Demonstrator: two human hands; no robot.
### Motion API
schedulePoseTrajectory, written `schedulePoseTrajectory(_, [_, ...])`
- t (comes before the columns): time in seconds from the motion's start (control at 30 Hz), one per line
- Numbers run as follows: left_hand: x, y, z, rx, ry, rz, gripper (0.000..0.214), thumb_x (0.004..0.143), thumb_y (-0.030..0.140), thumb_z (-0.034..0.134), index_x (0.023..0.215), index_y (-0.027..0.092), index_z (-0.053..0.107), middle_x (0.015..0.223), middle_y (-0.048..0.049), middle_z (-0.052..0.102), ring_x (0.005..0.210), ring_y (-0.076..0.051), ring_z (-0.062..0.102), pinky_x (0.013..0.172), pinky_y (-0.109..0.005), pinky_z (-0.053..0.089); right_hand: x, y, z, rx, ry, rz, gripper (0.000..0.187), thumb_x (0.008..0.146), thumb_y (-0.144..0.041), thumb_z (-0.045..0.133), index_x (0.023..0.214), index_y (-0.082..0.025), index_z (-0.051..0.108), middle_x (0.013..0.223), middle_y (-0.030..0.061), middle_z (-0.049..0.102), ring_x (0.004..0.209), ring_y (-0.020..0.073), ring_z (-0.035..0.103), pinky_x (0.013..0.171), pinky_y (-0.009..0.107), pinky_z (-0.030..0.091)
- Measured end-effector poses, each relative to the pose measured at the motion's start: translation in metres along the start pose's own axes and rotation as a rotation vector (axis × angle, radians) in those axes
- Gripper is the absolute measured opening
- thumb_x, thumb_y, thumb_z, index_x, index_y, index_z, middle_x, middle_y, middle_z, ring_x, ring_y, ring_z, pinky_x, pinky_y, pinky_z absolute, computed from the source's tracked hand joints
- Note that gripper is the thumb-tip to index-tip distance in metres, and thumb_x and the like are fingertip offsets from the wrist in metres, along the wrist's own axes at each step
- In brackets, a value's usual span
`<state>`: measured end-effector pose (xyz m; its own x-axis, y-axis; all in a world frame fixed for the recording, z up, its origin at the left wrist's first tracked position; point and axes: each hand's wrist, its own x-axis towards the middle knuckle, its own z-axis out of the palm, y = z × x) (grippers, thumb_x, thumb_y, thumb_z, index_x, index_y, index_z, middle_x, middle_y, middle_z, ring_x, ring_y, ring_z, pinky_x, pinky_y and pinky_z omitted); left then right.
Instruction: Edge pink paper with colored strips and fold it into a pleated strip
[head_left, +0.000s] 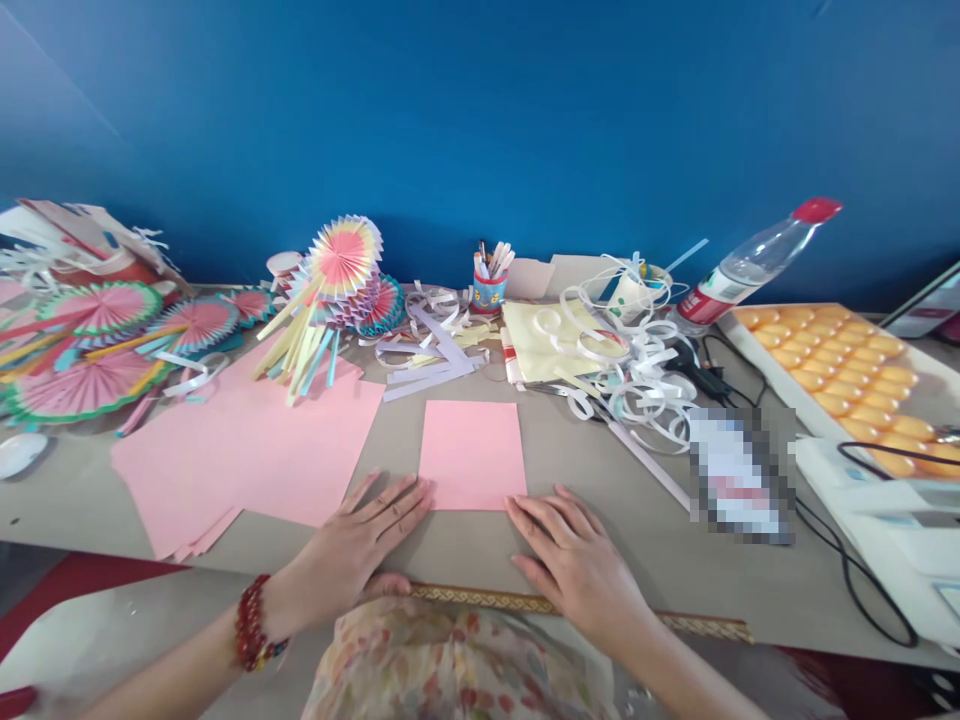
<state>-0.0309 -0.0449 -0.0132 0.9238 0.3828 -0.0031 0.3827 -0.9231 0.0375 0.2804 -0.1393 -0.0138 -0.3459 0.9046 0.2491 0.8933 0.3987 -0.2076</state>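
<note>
Floral garment (459,665); both hands' fingers (402,518) slightly spread, touching pink square (472,452).

A grey table (660,565) bears a pink square (472,455), larger pink sheets (259,445), white strips (654,385) and a cup (490,293).

Baby pink paper square (472,450), pretty much matching the bigger sheets (262,440), on a greyish-tan counter (637,580). Wall (480,120) is super blue lol. Upright rosette (346,252) goes coral pink, then pale yellow, then lavender edging. Curly strips (660,375) are white, bottle cap (817,209) red, bead bracelet (250,625) dark red, and the cream fabric (450,665) has reddish and green blotches.
</note>
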Motion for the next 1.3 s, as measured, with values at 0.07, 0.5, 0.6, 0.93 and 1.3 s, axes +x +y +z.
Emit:
schedulePoseTrajectory(0.07, [0.000,0.001,0.001,0.005,0.008,-0.009,0.080,0.095,0.063,0.035,0.155,0.014,0.015,0.157,-0.0108,0.029,0.147,-0.025,0.020,0.121,-0.047,0.004,0.002,-0.001,0.002,0.008,0.020,0.003,0.035,0.097,-0.031,0.050,0.130,-0.021,0.056,0.119,0.0063,0.065,0.107,0.0240,0.054,0.104,0.044,0.038])
schedulePoseTrajectory(0.5, [-0.010,0.031,-0.003,-0.527,0.453,-0.472,0.024,0.099,0.026,0.043,0.110,0.020,0.064,0.124,-0.0112,0.064,0.118,-0.023,0.059,0.097,-0.037,0.051,0.032,0.009,0.012,-0.082,0.089,-0.152,0.015,0.092,-0.010,0.053,0.086,-0.019,0.063,0.080,0.0038,0.063,0.078,0.0191,0.055,0.073,0.031,0.041])
schedulePoseTrajectory(0.6, [-0.001,0.052,-0.004,-1.041,0.373,-0.576,0.031,0.101,0.036,0.040,0.103,0.022,0.067,0.111,-0.0090,0.070,0.094,-0.020,0.069,0.080,-0.031,0.058,0.034,0.009,0.008,-0.002,0.177,-0.117,0.024,0.096,-0.011,0.045,0.082,-0.019,0.062,0.076,0.0033,0.063,0.077,0.0179,0.057,0.072,0.030,0.042])
schedulePoseTrajectory(0.93, [0.060,0.076,0.004,-1.405,0.540,-0.812,0.051,0.087,0.065,0.052,0.090,0.018,0.072,0.087,-0.0082,0.074,0.083,-0.024,0.069,0.076,-0.034,0.058,0.036,-0.047,0.001,0.086,0.290,-0.159,0.020,0.097,-0.017,0.046,0.098,-0.018,0.066,0.090,0.0068,0.070,0.086,0.0200,0.062,0.076,0.032,0.049])
schedulePoseTrajectory(1.3, [0.054,0.016,-0.034,-0.065,0.432,-0.345,0.073,0.085,0.001,0.031,0.155,0.015,0.015,0.154,-0.0145,0.034,0.143,-0.028,0.031,0.108,-0.048,0.038,0.025,-0.032,-0.029,0.080,0.492,-0.210,0.042,0.086,-0.014,0.063,0.127,-0.022,0.058,0.104,0.0067,0.072,0.098,0.0200,0.064,0.085,0.034,0.053])
